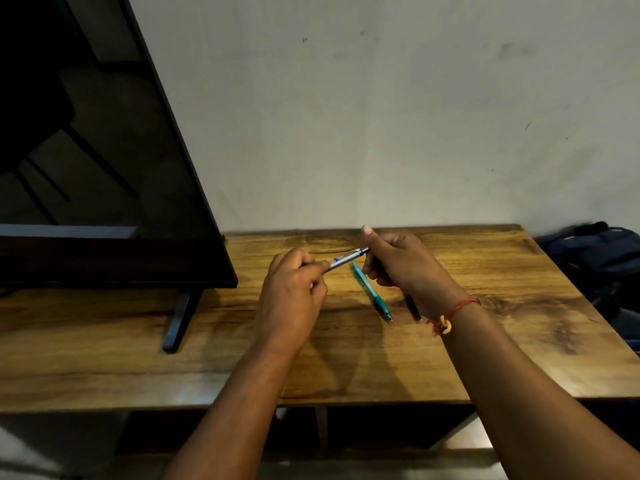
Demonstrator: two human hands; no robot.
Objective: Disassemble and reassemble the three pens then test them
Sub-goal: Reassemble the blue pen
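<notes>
A silver pen with a blue clip end is held level above the wooden table. My left hand grips its tip end, and my right hand pinches its clip end with the thumb raised. A teal pen lies on the table just below the hands, tip toward me. To its right lies a black pen, partly hidden under my right wrist.
A large dark TV screen stands on the table's left part, with its foot reaching toward the front edge. A dark blue bag sits beyond the table's right edge. A grey wall rises right behind the table.
</notes>
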